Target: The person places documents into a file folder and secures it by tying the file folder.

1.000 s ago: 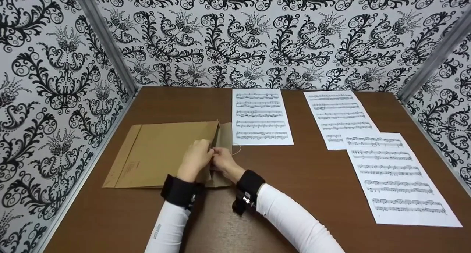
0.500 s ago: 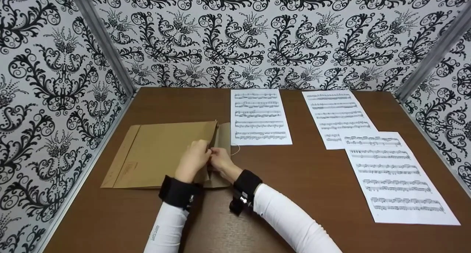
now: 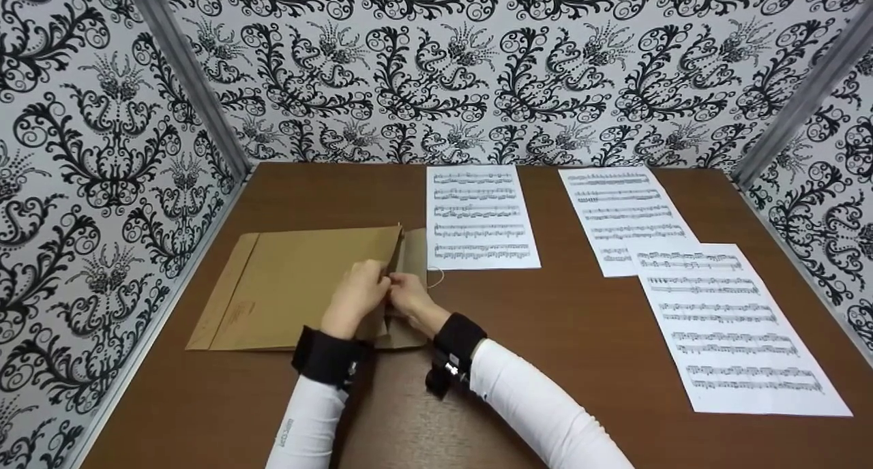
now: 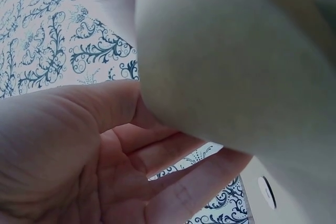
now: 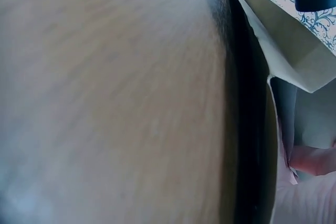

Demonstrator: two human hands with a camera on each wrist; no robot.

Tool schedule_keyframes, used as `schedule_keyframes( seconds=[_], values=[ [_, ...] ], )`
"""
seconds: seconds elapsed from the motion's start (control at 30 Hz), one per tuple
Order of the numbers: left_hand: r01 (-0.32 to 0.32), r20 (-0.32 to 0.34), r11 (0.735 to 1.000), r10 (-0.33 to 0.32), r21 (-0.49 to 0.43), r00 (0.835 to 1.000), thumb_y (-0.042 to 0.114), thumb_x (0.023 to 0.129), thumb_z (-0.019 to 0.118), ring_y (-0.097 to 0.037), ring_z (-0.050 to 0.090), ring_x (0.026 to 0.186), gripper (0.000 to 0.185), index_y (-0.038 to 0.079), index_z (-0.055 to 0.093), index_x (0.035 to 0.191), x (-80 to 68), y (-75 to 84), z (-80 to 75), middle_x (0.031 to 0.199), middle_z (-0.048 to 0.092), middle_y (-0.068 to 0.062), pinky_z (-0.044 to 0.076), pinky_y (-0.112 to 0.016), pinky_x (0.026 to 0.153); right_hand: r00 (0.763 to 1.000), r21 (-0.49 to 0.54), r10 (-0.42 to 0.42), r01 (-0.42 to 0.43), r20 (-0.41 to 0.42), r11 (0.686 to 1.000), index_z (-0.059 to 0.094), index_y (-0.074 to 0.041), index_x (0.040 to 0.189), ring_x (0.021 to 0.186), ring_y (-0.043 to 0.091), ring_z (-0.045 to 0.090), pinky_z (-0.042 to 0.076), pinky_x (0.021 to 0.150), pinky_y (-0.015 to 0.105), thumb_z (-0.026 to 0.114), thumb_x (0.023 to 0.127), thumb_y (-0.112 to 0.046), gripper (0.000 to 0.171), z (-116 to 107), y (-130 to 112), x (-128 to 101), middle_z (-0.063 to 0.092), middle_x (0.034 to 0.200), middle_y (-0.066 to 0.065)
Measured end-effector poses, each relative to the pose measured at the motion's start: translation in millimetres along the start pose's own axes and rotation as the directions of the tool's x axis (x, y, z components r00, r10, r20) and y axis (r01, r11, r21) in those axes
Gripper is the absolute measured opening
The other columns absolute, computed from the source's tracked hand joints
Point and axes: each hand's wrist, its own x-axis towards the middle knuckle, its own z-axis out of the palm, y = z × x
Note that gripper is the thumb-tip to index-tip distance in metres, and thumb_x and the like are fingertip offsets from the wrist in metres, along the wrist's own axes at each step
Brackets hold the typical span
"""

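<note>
1. A big brown envelope (image 3: 300, 288) lies flat on the brown table (image 3: 580, 319). It is at about 9 o'clock from the middle of the table.
2. The envelope's flap (image 3: 414, 264) is at its right end and stands open.
3. The left hand (image 3: 358, 293) has its fingers curled and pinches the edge of the envelope by the opening.
4. The left wrist view shows that hand's fingers (image 4: 157, 150) bent around a pale sheet of envelope paper (image 4: 231, 61).
5. The right hand (image 3: 411, 297) is just at 3 o'clock from the left hand and touches it. Its fingers are curled in at the flap, but I cannot tell just what they grip.
6. A thin string (image 3: 438, 278) loops out from the flap toward 3 o'clock.
7. Three music sheets lie on the table. One music sheet (image 3: 481, 217) is at 12 o'clock from the hands. A second sheet (image 3: 624, 213) and a third sheet (image 3: 733, 329) are at 2 and 3 o'clock, and they overlap.
8. Compared with half a second ago, almost nothing has moved. The hands stay in the same spot at the flap, and the envelope and sheets lie as before.
</note>
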Motion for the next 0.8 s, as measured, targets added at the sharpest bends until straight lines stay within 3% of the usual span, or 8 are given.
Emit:
schedule_keyframes(
  seconds=[0.13, 0.27, 0.4, 0.57, 0.8],
  values=[
    [0.004, 0.005, 1.000, -0.003, -0.004, 1.000, 0.003, 0.095, 0.057, -0.037, 0.068, 0.086, 0.015, -0.005, 0.070, 0.098, 0.5, -0.3, 0.3, 0.102, 0.074, -0.025, 0.053, -0.050, 0.077, 1.000, -0.051, -0.003, 0.003, 0.008, 0.999, 0.067, 0.013, 0.121, 0.082, 0.010, 0.055, 0.045, 0.071, 0.016, 0.050, 0.092, 0.003, 0.035, -3.7, -0.9, -0.7, 0.070, 0.100, 0.014],
    [0.014, 0.006, 1.000, -0.014, -0.004, 1.000, 0.003, 0.095, 0.058, -0.034, 0.065, 0.081, 0.014, -0.004, 0.069, 0.095, 0.7, -0.2, -0.2, 0.098, 0.073, -0.023, 0.052, -0.048, 0.074, 0.995, 0.057, 0.080, -0.084, 0.060, 0.995, 0.060, 0.010, 0.135, 0.090, 0.011, 0.067, 0.058, 0.080, 0.021, 0.053, 0.095, 0.000, 0.042, -9.5, -1.9, -5.2, 0.070, 0.126, 0.025],
    [0.037, 0.026, 0.999, -0.037, -0.011, 0.999, 0.004, 0.097, 0.057, -0.037, 0.069, 0.090, 0.021, -0.006, 0.070, 0.108, 0.3, -0.3, -1.6, 0.107, 0.074, -0.025, 0.054, -0.050, 0.079, 0.985, 0.157, 0.127, -0.144, 0.114, 0.977, 0.061, 0.006, 0.135, 0.089, 0.014, 0.075, 0.064, 0.081, 0.030, 0.056, 0.100, -0.004, 0.037, -17.1, -2.5, -12.1, 0.072, 0.123, 0.025],
    [0.060, 0.059, 0.998, -0.059, -0.025, 0.997, 0.007, 0.099, 0.057, -0.043, 0.069, 0.113, 0.035, -0.008, 0.064, 0.130, 0.4, -0.4, -1.5, 0.129, 0.069, -0.027, 0.056, -0.053, 0.094, 0.982, 0.183, 0.105, -0.134, 0.160, 0.974, 0.057, 0.007, 0.139, 0.099, 0.023, 0.078, 0.064, 0.084, 0.031, 0.056, 0.103, -0.007, 0.038, -29.7, -3.9, -20.4, 0.069, 0.130, 0.026],
    [0.049, 0.047, 0.999, -0.048, -0.016, 0.998, 0.006, 0.097, 0.058, -0.044, 0.069, 0.112, 0.035, -0.008, 0.065, 0.128, 1.7, -0.5, 3.2, 0.127, 0.069, -0.028, 0.057, -0.054, 0.092, 0.975, 0.221, 0.095, -0.140, 0.203, 0.965, 0.048, 0.011, 0.144, 0.093, 0.017, 0.078, 0.063, 0.086, 0.031, 0.057, 0.103, -0.006, 0.046, -50.5, -5.4, -29.0, 0.064, 0.136, 0.028]
  ],
)
